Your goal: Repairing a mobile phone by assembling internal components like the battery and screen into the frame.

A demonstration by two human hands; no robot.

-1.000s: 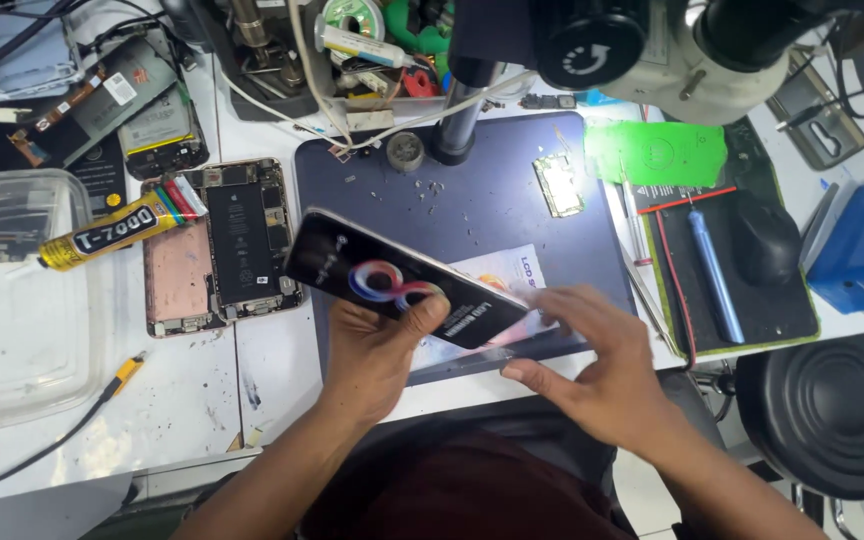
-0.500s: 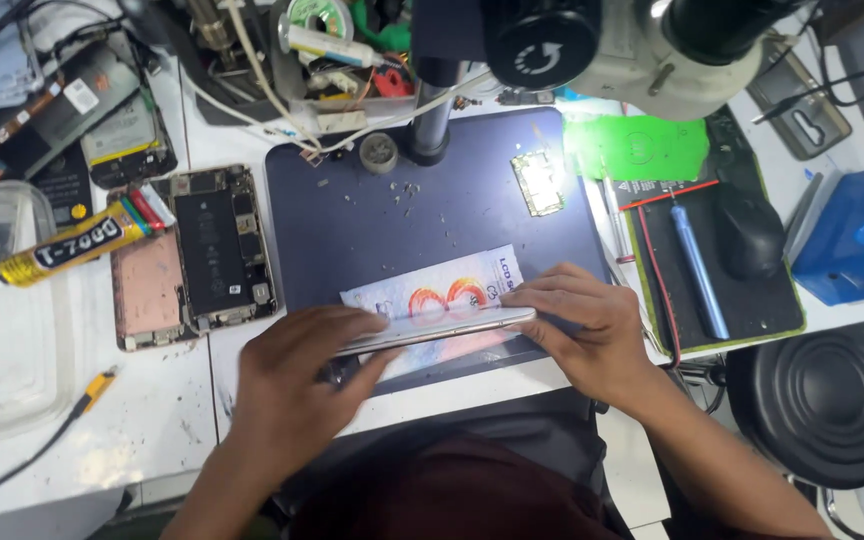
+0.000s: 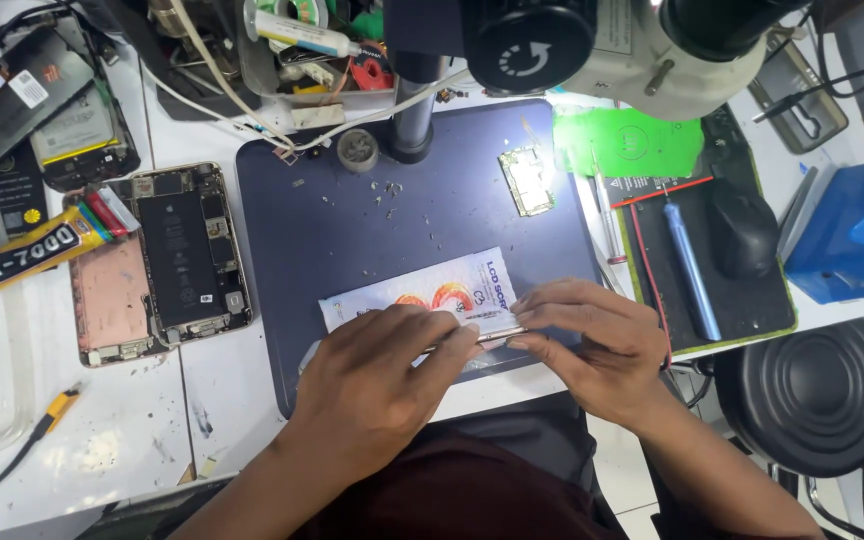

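A phone screen panel (image 3: 492, 334) stands on edge on the dark blue work mat (image 3: 352, 230), mostly hidden under my fingers. My left hand (image 3: 382, 385) covers its left part, fingers pressed on top. My right hand (image 3: 597, 345) grips its right end. Behind the panel lies a flat white packet (image 3: 422, 290) with orange print. A small circuit board (image 3: 526, 183) lies further back on the mat under bright light.
An opened phone body (image 3: 192, 250) and a pink back cover (image 3: 110, 300) lie left of the mat, beside a yellow glue tube (image 3: 22, 255). A microscope (image 3: 572, 40) hangs over the mat's back. A blue screwdriver (image 3: 687, 265) rests on a black pad at right. A black stool (image 3: 817, 395) stands lower right.
The panel, held tilted above the mat with its lit face showing, has come down and turned edge-on. Both hands now press on it low on the mat.
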